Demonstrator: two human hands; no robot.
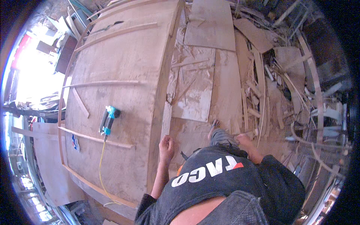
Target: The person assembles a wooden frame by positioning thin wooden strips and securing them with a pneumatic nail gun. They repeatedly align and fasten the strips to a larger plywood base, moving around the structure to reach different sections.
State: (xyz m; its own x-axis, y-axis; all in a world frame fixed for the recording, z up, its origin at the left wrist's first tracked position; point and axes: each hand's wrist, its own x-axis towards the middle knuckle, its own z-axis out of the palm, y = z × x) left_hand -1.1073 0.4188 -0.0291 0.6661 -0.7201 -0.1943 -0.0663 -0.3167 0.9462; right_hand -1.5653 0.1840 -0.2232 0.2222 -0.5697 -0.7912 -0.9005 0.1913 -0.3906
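Note:
My left hand [167, 147] is raised beside the right edge of a large wooden worktable [123, 101], its fingers curled in. Whether anything small is inside them cannot be made out. My right hand [245, 142] hangs low by my thigh, against the grey trousers [224, 137], with its fingers mostly hidden. On the tabletop lies a teal and black air nailer [108, 120], apart from both hands. A yellow air hose [100, 165] runs from it toward the near edge. Thin wooden strips [101, 84] lie crosswise on the table, and one short loose strip [81, 102] lies at an angle.
Right of the table, plywood sheets [210, 26] and dusty offcuts cover the floor. Scrap wood [288, 82] is heaped farther right. A pale board [56, 165] stands beyond the table's left side. A small blue and white scrap [75, 143] lies near its left edge.

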